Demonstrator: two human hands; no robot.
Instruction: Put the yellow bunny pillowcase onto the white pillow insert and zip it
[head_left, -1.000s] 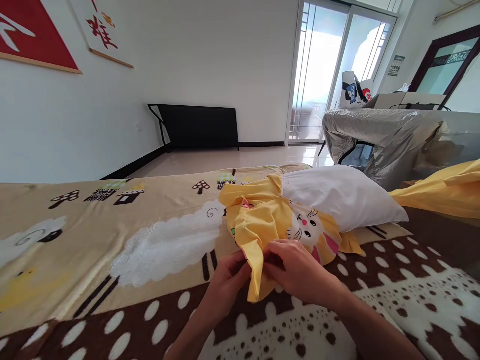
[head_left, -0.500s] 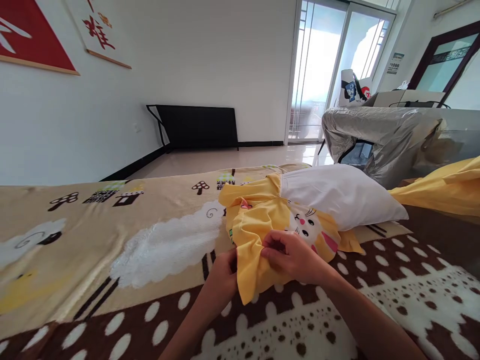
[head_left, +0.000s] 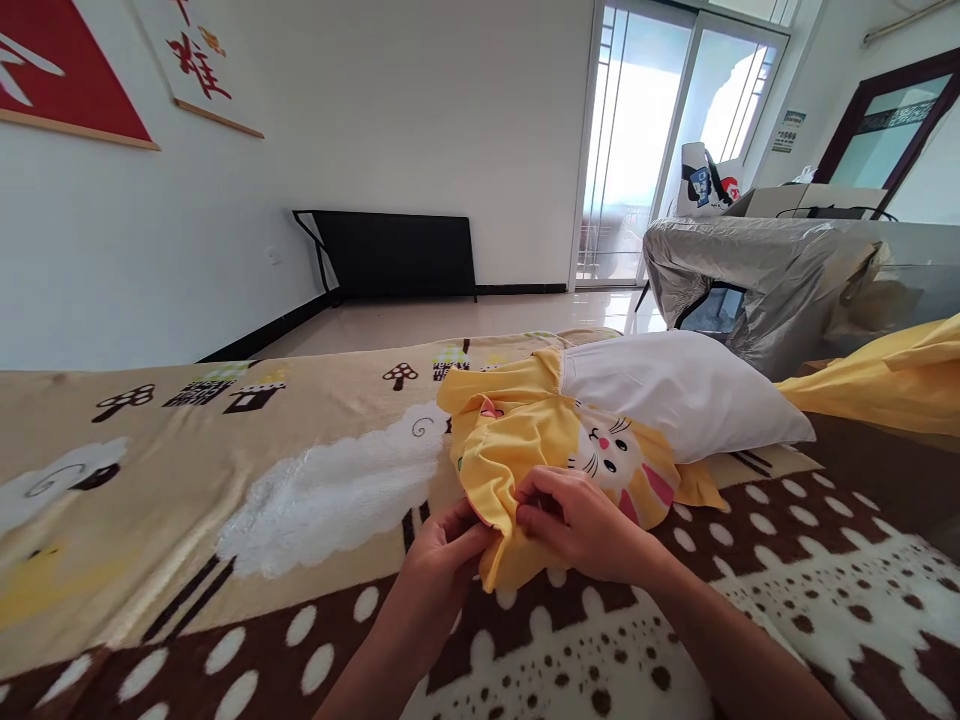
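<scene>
A yellow pillowcase [head_left: 517, 440] with a white rabbit face printed on it lies gathered around the left end of a white pillow [head_left: 675, 385]. Much of the pillow sticks out to the right, uncovered. At the near left edge of the fabric, my left hand [head_left: 446, 545] is closed, pinching the rim between thumb and fingers. Just right of it, my right hand [head_left: 566, 515] pinches a fold of the same pillowcase, its fingertips curled. The pillow's left end is hidden under the yellow cloth.
Everything lies on a beige and brown patterned blanket [head_left: 315, 500] with sheep and dots. Yellow cloth [head_left: 885, 375] hangs at the right edge. Behind stand a plastic-covered piece of furniture [head_left: 780, 250] and a black folded panel [head_left: 397, 255] against the wall.
My left hand has come up and slightly right along the pillowcase's edge, thumb now over the cloth. The near corner is more bunched. My right hand has shifted slightly left.
</scene>
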